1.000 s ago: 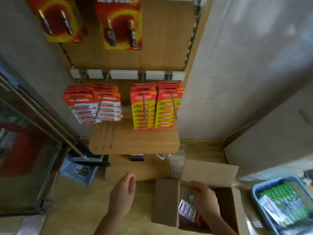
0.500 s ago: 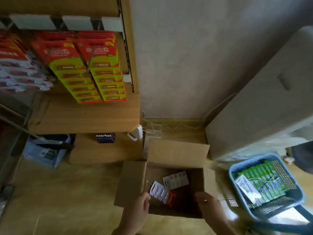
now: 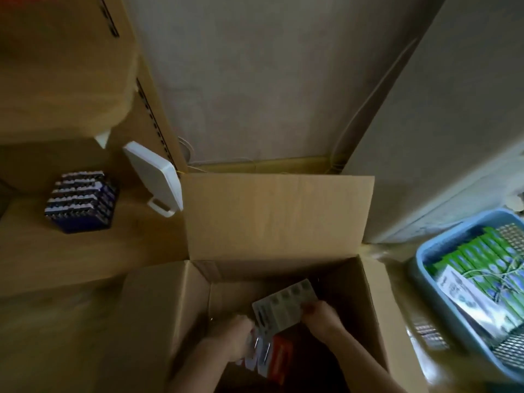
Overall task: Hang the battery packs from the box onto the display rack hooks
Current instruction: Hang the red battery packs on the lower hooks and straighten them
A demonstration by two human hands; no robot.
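The open cardboard box (image 3: 278, 217) stands on the floor below me, and both my hands are inside it. My right hand (image 3: 321, 317) pinches the right edge of a grey-white battery pack (image 3: 283, 303) that is turned back side up. My left hand (image 3: 234, 340) grips the left side of the packs, with a red-and-white battery pack (image 3: 273, 360) right under it. The inside of the box is dark. Of the display rack, only a wooden shelf (image 3: 65, 80) and a slotted upright (image 3: 154, 120) show at the upper left. Its hooks are out of view.
A blue basket (image 3: 419, 268) of green packs sits on the floor to the right. A stack of dark-blue batteries (image 3: 80, 202) and a white plastic holder (image 3: 154, 177) lie on the low shelf at left. A grey cabinet (image 3: 442, 137) stands behind the basket.
My view has tipped down, so the hanging packs left the frame. Both hands went from the box's near rim down inside and took hold of packs.
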